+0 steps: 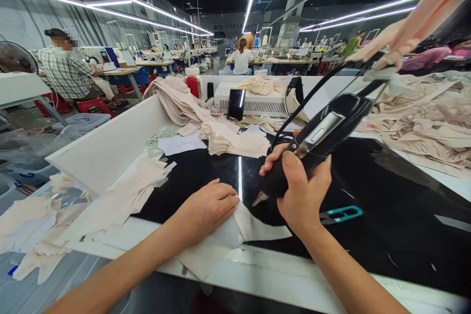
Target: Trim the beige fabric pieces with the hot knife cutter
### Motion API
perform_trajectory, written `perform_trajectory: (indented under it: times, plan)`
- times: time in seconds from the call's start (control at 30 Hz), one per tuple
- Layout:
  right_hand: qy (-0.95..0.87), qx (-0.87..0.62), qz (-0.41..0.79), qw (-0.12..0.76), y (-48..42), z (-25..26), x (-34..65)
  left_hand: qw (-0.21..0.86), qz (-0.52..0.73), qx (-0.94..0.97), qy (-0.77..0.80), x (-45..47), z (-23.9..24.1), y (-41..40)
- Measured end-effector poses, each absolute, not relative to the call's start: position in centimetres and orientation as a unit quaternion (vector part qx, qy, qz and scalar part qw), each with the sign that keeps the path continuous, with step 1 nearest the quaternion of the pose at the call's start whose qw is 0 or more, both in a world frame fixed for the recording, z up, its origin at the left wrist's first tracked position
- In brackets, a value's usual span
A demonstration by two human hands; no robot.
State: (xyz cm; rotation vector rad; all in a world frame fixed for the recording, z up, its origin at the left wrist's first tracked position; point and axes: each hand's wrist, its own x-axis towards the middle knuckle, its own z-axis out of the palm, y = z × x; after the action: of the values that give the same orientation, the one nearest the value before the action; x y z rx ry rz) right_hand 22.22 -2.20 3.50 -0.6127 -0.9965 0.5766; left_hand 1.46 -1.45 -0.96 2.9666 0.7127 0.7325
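My right hand [300, 189] is closed round the black handle of a corded hand tool [320, 135], whose metal tip [260, 198] touches a pale cream fabric piece [253, 228] on the black worktop [386, 216]. My left hand [208, 206] lies flat, fingers together, pressing the same fabric just left of the tip. The tool's cord [312, 93] runs up to the right.
Stacks of cream fabric pieces [228, 137] lie behind, more [121, 196] on the left and a heap [430, 117] at right. A teal thread snip [340, 214] lies on the worktop. A phone [236, 104] leans on a white machine [253, 100]. Another person's hand [390, 46] reaches in upper right. Seated workers sit beyond.
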Motion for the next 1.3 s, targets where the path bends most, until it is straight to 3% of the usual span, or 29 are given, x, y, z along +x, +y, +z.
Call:
perform_trajectory:
  times: [0.43, 1.3]
  plan:
    - [-0.454, -0.286, 0.277, 0.797, -2.9, 3.0, 22.2, 0.048, 0.211, 0.943, 0.253, 2.7, -1.2, -3.5]
    - [-0.456, -0.294, 0.287, 0.79, -2.8, 3.1, 21.5, 0.01, 0.211, 0.947, 0.242, 2.0, -1.8, -4.0]
